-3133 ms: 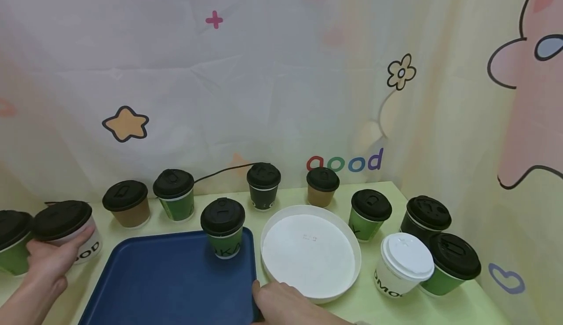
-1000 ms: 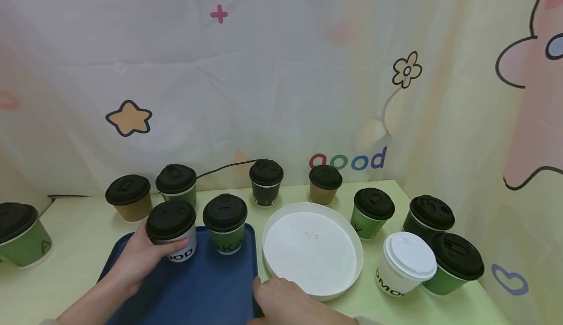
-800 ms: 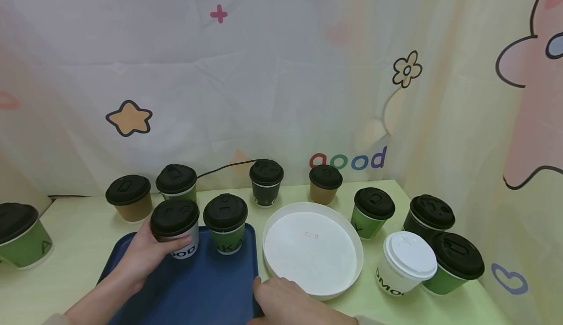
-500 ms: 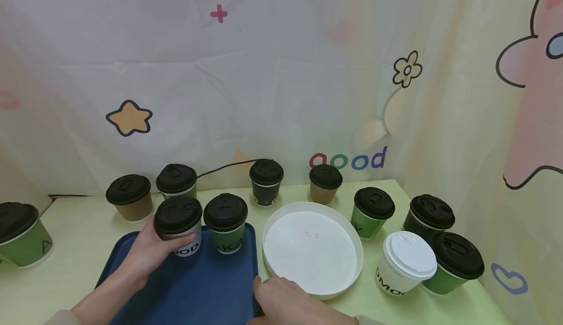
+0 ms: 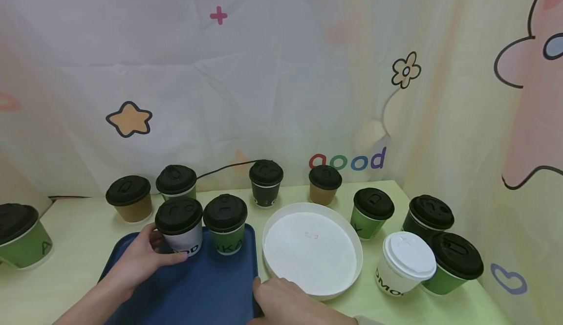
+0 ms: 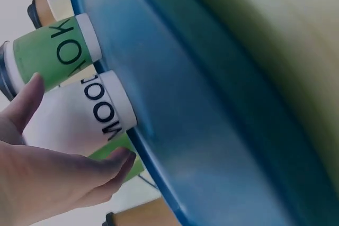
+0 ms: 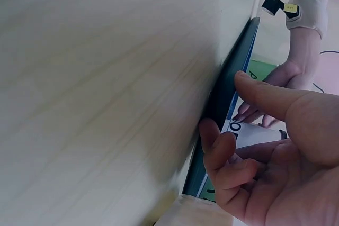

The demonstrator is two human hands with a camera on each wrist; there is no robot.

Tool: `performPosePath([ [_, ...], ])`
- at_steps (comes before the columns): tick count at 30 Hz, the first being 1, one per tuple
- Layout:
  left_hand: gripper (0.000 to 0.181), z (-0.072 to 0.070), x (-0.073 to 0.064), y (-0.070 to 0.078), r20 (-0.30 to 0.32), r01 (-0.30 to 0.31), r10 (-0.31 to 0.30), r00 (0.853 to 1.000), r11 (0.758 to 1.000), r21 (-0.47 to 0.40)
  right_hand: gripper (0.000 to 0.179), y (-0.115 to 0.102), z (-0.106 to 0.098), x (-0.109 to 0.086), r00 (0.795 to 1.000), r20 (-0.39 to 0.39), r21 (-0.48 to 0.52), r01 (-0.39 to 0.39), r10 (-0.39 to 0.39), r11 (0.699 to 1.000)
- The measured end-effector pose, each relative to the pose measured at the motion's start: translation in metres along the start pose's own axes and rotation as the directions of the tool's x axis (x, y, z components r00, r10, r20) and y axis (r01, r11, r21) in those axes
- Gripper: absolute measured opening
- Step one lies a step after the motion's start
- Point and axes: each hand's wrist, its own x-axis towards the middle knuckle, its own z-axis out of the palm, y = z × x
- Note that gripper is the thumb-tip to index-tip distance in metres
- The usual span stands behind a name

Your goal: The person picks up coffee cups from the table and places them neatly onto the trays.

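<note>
A white paper cup [image 5: 184, 242] with a black lid stands upright at the far side of the blue tray [image 5: 189, 291]. To its right on the tray is a green cup [image 5: 227, 239], also black-lidded. My left hand [image 5: 138, 261] is at the white cup's left side, thumb and fingers spread loosely around it. In the left wrist view the white cup's base [image 6: 123, 101] sits by the tray's edge, between thumb and fingers. My right hand [image 5: 294, 303] grips the tray's right edge, thumb on top and curled fingers [image 7: 228, 165] below.
A round white dish [image 5: 312, 251] lies right of the tray. Behind are brown [image 5: 134, 211], green and black [image 5: 266, 194] lidded cups. More cups cluster at right, including a white-lidded one [image 5: 402, 266]. A large green cup [image 5: 26, 242] stands far left.
My left hand has carried the white cup from the far left onto the tray, beside the green cup, then loosened its fingers and drawn back slightly. The right hand stays on the tray edge.
</note>
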Motion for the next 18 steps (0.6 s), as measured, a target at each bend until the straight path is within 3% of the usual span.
performPosePath([
  [7,0.102,-0.021,-0.006,-0.011,-0.025,0.013,-0.013,1.000,1.000,-0.010,0.059,-0.011,-0.015,-0.013,0.999,0.023,0.046,-0.026,0.025,0.999],
  [11,0.087,-0.036,-0.009,-0.020,-0.119,0.048,-0.050,0.992,0.999,-0.020,0.054,-0.011,-0.016,-0.015,0.999,0.038,0.070,-0.026,0.023,0.997],
  [13,0.082,-0.041,-0.010,-0.024,-0.194,0.085,-0.089,0.977,0.996,-0.024,0.054,-0.011,-0.017,-0.016,0.999,0.046,0.079,-0.013,0.009,0.997],
  [18,0.090,-0.056,-0.011,-0.037,-0.341,0.193,-0.226,0.913,0.973,-0.127,0.051,-0.013,-0.019,-0.018,0.999,0.039,0.094,-0.019,0.016,0.995],
])
